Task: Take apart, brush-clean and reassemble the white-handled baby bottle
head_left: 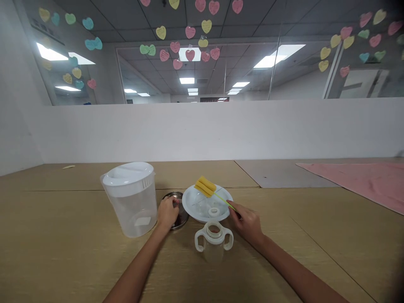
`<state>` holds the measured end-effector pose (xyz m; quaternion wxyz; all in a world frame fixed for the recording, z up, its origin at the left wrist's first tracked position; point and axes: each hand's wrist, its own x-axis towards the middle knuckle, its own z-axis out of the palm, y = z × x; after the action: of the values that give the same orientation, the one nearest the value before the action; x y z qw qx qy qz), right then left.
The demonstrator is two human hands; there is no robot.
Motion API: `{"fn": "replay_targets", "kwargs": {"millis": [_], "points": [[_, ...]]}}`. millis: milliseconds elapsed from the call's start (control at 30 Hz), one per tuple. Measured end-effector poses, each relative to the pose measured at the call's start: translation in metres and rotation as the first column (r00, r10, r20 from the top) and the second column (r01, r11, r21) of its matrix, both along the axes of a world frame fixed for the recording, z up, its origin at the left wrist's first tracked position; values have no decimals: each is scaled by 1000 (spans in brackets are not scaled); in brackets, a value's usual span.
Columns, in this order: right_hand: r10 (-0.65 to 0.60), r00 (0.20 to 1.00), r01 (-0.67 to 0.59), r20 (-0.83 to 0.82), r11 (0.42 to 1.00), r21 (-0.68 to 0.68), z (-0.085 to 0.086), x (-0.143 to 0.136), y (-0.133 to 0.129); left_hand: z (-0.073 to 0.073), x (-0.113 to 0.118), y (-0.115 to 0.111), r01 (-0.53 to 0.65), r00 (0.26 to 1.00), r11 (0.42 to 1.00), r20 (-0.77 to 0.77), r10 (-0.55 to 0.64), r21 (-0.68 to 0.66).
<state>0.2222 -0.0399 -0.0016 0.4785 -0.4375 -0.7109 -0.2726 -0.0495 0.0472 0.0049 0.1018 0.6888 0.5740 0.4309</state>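
Note:
My right hand (248, 223) is closed around the thin green handle of a sponge bottle brush (205, 186). The brush's yellow sponge head is above the far side of a white bowl (188, 207). Inside the bowl lies a white ring-shaped cap (213, 212), and other contents are hard to make out. My left hand (168, 213) is over a round metal dish (182, 219), fingers curled together; whatever they pinch is too small to name. Between my forearms stands a clear baby bottle (213, 248) with two white handles and an uncovered top.
Left of my left hand stands a large clear plastic pitcher (131, 212) with a white lid. A pink cloth (366, 179) lies at the far right of the brown table (78, 261). Behind the table rises a white wall (202, 130) with glass above it.

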Motion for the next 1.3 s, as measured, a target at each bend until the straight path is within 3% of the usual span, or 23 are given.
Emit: {"fn": "replay_targets", "kwargs": {"millis": [167,267,333,400,600,833,967,1100,1300], "points": [[-5,1000,5,17,1000,-6,0,0,0,22,11,-17,9,1000,992,-29,-5,122],[-2,1000,3,16,1000,-8,-1,1,0,33,23,-31,181,982,962,-86,-166,206],[1,1000,-1,16,1000,-8,-1,1,0,32,32,-39,337,936,918,-180,-302,211],[1,1000,-1,19,1000,-7,-1,1,0,27,39,-44,408,895,899,-261,-361,157],[0,1000,1,20,1000,-6,-2,1,0,15,46,-46,269,921,962,-304,-242,50],[-4,1000,4,28,1000,-13,-3,2,1,25,47,-54,281,913,960,-308,-267,2],[7,1000,-7,20,1000,-14,-3,2,1,23,48,-54,266,930,963,-276,-242,51],[28,1000,-28,11,1000,-1,0,1,-1,22,45,-48,253,958,958,-171,-229,134],[94,995,-94,20,995,-18,4,1,-4,23,43,-41,235,952,953,154,-265,189]]}}
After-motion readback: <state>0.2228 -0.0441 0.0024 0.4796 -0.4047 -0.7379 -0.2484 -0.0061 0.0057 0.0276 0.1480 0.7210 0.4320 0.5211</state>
